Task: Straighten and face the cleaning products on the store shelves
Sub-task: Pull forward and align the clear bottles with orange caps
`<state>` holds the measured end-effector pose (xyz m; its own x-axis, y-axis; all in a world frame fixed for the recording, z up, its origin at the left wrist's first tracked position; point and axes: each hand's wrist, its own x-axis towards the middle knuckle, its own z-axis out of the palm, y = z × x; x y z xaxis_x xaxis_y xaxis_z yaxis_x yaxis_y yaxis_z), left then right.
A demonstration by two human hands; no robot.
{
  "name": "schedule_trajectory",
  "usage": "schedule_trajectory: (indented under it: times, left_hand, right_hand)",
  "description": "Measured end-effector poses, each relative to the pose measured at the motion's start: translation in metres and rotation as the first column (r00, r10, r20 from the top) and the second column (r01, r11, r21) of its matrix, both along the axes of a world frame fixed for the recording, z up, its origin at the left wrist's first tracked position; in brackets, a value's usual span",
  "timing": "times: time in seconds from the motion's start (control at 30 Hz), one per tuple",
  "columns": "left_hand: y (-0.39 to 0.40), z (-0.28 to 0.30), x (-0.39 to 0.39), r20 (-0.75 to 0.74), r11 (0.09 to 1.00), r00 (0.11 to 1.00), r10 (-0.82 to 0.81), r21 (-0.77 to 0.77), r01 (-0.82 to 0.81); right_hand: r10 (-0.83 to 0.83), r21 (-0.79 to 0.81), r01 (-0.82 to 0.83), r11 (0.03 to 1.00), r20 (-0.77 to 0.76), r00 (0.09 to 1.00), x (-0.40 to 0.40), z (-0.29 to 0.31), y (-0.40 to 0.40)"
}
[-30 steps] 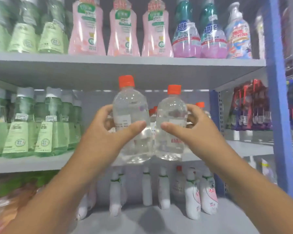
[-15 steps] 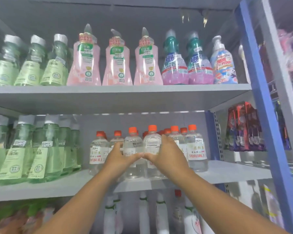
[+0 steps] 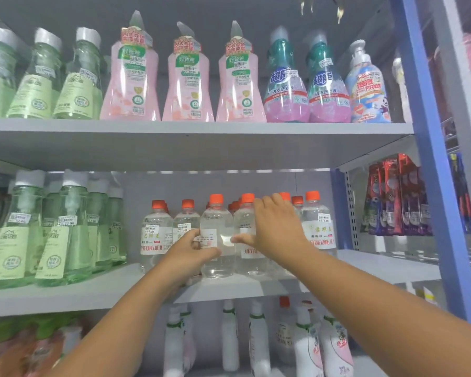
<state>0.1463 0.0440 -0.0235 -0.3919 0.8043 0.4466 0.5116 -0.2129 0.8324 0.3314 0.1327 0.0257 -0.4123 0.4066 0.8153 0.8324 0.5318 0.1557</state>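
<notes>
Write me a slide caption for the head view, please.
Left hand grips one orange-capped bottle, right hand holds its neighbour, both standing on the middle shelf.

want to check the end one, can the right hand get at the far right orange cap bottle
Probably yes: the far-right bottle stands in the front row right beside the right hand, with nothing in front of it.

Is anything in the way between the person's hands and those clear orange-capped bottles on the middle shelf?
No. The left hand grips one front bottle, the right hand grips its neighbour; nothing visible lies between.
</notes>
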Motion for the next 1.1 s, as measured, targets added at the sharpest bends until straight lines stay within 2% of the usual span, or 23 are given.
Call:
schedule_trajectory:
  times: [0.1, 0.17, 0.23, 0.37, 0.67, 0.87, 1.1]
  left_hand:
    - [0.002, -0.001, 0.002, 0.014, 0.999, 0.999, 0.049, 0.012, -0.049]
    - [0.003, -0.001, 0.002, -0.008, 0.998, 0.998, 0.069, 0.006, -0.069]
    - [0.007, -0.002, -0.003, 0.01, 0.999, 0.999, 0.047, -0.015, -0.047]
    - [0.009, -0.004, -0.009, 0.036, 1.0, 0.999, 0.019, -0.025, -0.018]
    - [0.008, -0.003, -0.005, -0.002, 0.999, 0.999, 0.033, -0.037, -0.033]
    - [0.009, -0.003, -0.007, 0.022, 0.997, 0.999, 0.045, -0.061, -0.043]
    - [0.009, -0.003, -0.003, -0.048, 0.998, 0.997, 0.055, -0.011, -0.056]
  right_hand:
    - [0.15, -0.13, -0.17, 0.977, -0.149, 0.977, 0.016, 0.033, 0.007]
    - [0.239, -0.269, -0.285, 0.92, -0.19, 0.952, 0.026, 0.055, 0.011]
    - [0.306, -0.364, -0.348, 0.864, -0.167, 0.937, 0.028, 0.07, 0.013]
    - [0.359, -0.474, -0.345, 0.81, -0.066, 0.931, 0.018, 0.08, 0.024]
    - [0.372, -0.454, -0.386, 0.803, -0.125, 0.92, 0.008, 0.079, 0.052]
    - [0.376, -0.45, -0.384, 0.807, -0.11, 0.92, 0.008, 0.081, 0.058]
    - [0.392, -0.446, -0.379, 0.811, -0.067, 0.918, 0.009, 0.083, 0.056]
